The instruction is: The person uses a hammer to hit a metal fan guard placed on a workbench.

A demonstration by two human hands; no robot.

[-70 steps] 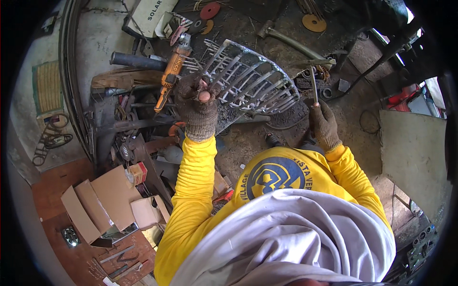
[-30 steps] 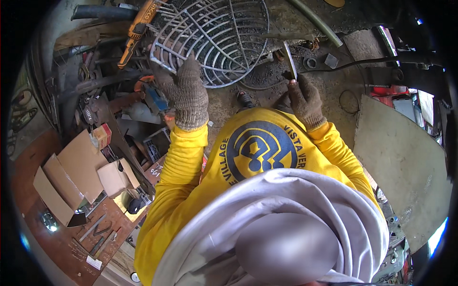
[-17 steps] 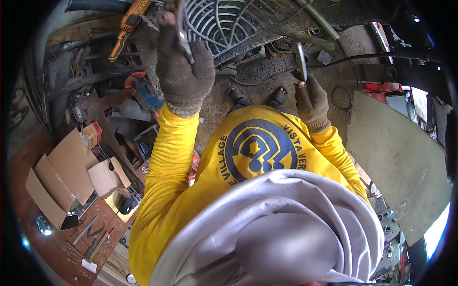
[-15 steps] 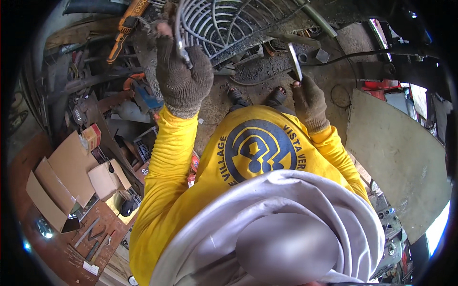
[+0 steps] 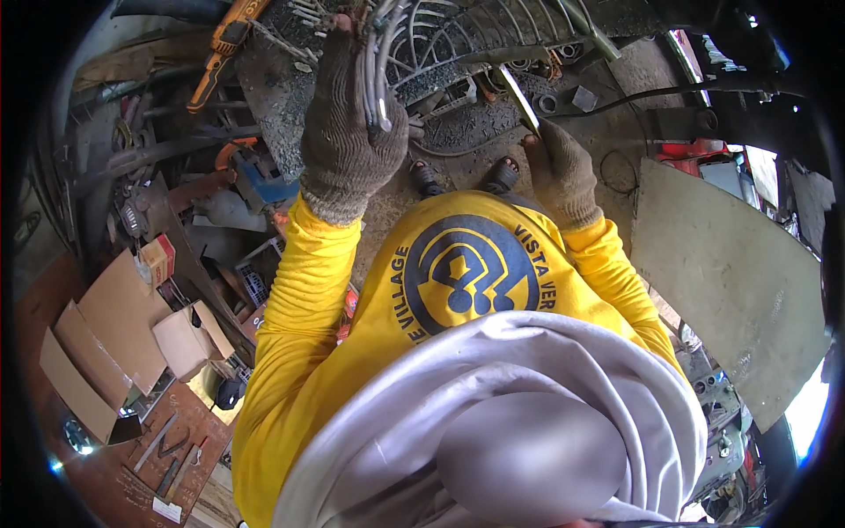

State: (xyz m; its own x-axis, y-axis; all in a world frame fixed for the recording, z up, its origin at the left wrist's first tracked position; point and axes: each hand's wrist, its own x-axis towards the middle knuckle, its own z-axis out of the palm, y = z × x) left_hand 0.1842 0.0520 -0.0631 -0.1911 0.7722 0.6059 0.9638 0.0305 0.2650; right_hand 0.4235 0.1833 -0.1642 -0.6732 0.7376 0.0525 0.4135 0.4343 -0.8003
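My left hand (image 5: 352, 145), in a brown knit glove with a bare fingertip showing, is closed around several curved metal rods (image 5: 377, 75). Their near ends stick out over the glove. Beside it lies a dark metal grille of curved bars (image 5: 458, 35), cut off by the upper edge. My right hand (image 5: 563, 172), gloved alike, grips a slim, flat metal tool (image 5: 519, 101) pointing away from me. Its far end reaches the grille's near edge, and its exact kind is unclear.
An orange power tool (image 5: 231, 40) lies at the far left. Cardboard boxes (image 5: 119, 321) and hand tools (image 5: 167, 449) sit on a brown bench at left. A large flat sheet (image 5: 722, 273) stands at right. A dark cable (image 5: 651, 104) crosses there.
My left hand has shifted slightly right, and more curved rods now show in it. The tool in my right hand has tilted left, its far end moving closer along the grille.
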